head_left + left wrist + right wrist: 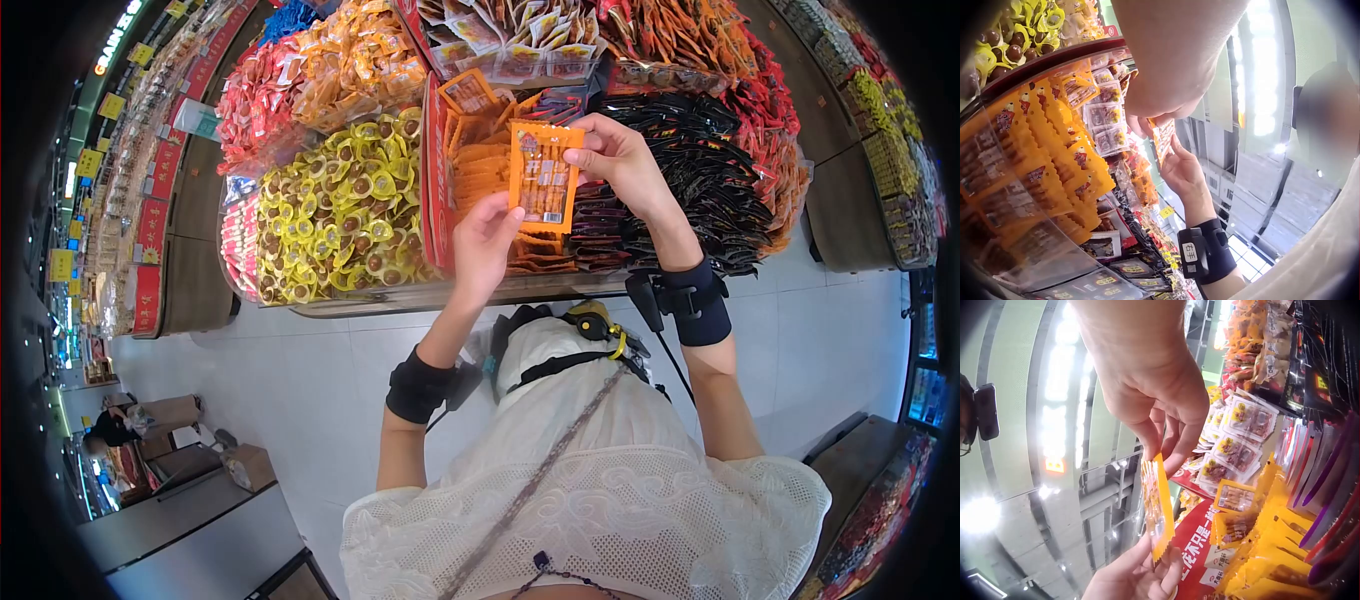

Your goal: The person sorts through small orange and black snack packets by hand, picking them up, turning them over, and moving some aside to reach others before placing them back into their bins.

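Note:
An orange snack packet [545, 178] with a clear window and a barcode is held up over the display bin. My left hand [485, 243] pinches its lower left edge between thumb and fingers. At the upper right edge, my right hand [625, 165] pinches it too, thumb on the front. In the right wrist view the packet [1157, 506] appears nearly edge-on, the right hand [1163, 419] above and the left hand [1138, 575] below. Behind it, matching orange packets [478, 175] fill a compartment. From the left wrist, the packet [1163, 139] is partly hidden by the left hand.
Yellow-wrapped round sweets [345, 215] lie left of a red divider [436, 180]. Black packets [690, 165] fill the bin on the right, and white packets [510, 40] stand behind. A bin edge [400, 298] runs before the person. Shelves [870, 150] line the right side.

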`<action>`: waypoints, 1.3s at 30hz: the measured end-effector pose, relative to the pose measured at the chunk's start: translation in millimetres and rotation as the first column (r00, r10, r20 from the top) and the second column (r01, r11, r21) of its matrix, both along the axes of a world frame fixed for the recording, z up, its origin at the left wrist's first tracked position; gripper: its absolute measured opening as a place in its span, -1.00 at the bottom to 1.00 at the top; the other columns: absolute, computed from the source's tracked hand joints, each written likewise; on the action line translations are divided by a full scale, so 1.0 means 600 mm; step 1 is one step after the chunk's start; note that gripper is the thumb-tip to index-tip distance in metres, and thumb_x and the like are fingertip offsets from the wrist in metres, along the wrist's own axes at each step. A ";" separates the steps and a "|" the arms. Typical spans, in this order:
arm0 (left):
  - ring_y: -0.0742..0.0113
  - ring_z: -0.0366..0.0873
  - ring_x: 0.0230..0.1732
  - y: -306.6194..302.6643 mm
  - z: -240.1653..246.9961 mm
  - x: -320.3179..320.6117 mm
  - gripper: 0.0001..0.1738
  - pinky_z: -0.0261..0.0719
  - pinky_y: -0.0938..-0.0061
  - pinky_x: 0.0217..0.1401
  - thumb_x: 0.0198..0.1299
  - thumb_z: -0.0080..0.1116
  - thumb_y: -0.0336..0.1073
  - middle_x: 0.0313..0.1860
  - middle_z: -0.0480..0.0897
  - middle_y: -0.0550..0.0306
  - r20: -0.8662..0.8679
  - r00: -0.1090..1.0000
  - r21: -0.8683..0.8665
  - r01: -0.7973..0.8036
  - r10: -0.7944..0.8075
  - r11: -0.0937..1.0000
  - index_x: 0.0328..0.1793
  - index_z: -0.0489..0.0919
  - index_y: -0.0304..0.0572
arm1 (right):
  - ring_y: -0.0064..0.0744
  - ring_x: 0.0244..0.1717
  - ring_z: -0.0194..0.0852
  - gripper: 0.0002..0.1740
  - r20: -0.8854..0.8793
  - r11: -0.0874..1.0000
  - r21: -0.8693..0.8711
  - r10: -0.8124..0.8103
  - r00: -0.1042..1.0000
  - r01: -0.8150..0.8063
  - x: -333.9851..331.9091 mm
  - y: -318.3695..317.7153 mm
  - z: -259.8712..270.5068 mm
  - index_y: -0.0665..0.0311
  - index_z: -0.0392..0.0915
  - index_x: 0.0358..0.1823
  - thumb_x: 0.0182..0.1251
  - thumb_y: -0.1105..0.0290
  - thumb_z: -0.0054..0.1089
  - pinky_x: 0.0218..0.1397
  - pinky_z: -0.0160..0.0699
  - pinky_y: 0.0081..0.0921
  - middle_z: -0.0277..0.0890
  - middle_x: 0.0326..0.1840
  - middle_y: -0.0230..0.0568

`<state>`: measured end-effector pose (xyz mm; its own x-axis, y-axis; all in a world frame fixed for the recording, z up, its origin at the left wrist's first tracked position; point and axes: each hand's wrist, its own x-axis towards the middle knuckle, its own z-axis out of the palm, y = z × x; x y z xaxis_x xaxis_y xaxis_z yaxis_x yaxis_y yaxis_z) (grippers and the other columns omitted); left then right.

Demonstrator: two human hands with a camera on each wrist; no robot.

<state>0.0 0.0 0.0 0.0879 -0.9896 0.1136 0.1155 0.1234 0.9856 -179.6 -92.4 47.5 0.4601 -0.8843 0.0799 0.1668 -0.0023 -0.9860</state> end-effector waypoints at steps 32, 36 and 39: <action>0.47 0.57 -0.18 0.003 0.002 -0.001 -0.77 0.48 0.59 -0.05 0.22 0.06 -0.44 -0.18 0.63 0.12 -0.017 1.000 -0.013 0.010 -0.010 1.000 -0.01 0.49 -0.40 | -0.67 -0.30 0.51 -0.75 -0.047 0.999 0.034 -0.017 0.999 0.019 -0.003 0.004 -0.004 0.27 0.44 -0.06 0.23 0.49 0.14 -0.30 0.55 -0.69 0.58 -0.24 -0.33; 0.47 0.57 -0.18 0.003 -0.001 -0.001 -0.76 0.48 0.59 -0.05 0.22 0.06 -0.44 -0.18 0.62 0.12 -0.028 1.000 -0.019 0.008 -0.008 1.000 -0.01 0.49 -0.40 | -0.67 -0.30 0.51 -0.75 -0.047 0.999 0.039 -0.019 0.999 0.020 -0.003 0.004 -0.005 0.27 0.44 -0.05 0.23 0.49 0.14 -0.30 0.55 -0.70 0.58 -0.23 -0.34; 0.46 0.57 -0.18 0.002 -0.003 0.000 -0.76 0.47 0.59 -0.04 0.22 0.06 -0.44 -0.18 0.62 0.11 -0.040 0.999 -0.021 0.012 -0.013 1.000 0.00 0.49 -0.40 | -0.67 -0.29 0.51 -0.75 -0.039 0.999 0.045 -0.017 0.999 0.018 -0.002 0.004 -0.004 0.27 0.44 -0.05 0.23 0.49 0.14 -0.30 0.54 -0.70 0.58 -0.23 -0.34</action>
